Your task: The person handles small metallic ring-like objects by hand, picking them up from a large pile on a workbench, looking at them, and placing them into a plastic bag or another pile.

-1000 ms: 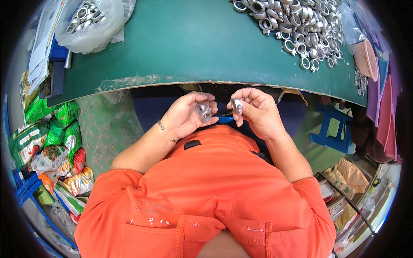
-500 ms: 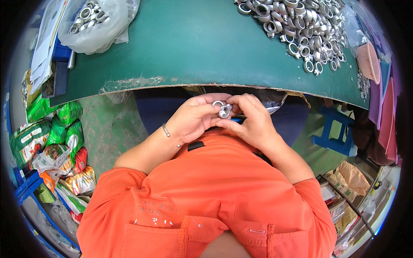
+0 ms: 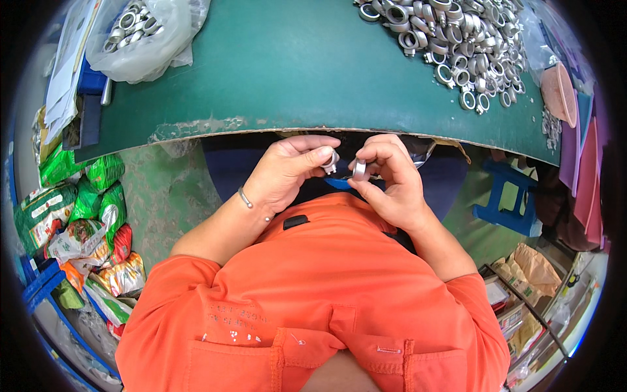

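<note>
Held, near edge of the green table top [image 3: 313,72]: our left hand [image 3: 287,173] pinches a small silver metal fitting [image 3: 331,161] between thumb and fingers; our right hand [image 3: 388,179] pinches a silver metal ring [image 3: 360,170] just beside it. Far right: heap of silver ring fittings [image 3: 457,46]. Far left: clear plastic bag of rings [image 3: 140,32]

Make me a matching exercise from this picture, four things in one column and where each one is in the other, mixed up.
Things:
1. heap of metal rings
2. plastic bag of rings
3. blue stool
4. snack packets

Places:
A. on the floor at the person's left
B. far right of the green table
C. far left of the table
D. under the table edge at the person's right

Pairs: 1-B, 2-C, 3-D, 4-A
</note>
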A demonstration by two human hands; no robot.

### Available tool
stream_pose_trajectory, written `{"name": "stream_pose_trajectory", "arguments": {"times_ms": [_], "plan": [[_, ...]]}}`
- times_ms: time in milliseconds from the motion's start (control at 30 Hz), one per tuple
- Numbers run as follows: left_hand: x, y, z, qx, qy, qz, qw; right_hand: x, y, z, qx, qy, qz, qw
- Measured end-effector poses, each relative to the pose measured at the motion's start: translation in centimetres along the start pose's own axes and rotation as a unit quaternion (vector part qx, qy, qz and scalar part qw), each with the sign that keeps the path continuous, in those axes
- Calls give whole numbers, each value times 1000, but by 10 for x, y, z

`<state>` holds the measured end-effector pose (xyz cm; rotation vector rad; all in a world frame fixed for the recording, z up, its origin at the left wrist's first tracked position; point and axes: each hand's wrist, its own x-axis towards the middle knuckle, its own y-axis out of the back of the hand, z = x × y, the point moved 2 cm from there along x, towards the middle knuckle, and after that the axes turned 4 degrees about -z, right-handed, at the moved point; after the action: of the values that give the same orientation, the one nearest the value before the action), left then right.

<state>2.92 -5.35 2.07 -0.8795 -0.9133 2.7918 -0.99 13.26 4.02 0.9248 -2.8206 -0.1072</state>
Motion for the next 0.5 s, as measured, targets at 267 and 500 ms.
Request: {"name": "stream_pose_trajectory", "arguments": {"times_ms": [267,500], "plan": [[-1,-3,1,-93,4,-27,995,0,1,-5,-41,-28,-23,998],[-5,-3,7,-75,-22,-72,994,-3,0,-1,43,-58,-21,997]]}}
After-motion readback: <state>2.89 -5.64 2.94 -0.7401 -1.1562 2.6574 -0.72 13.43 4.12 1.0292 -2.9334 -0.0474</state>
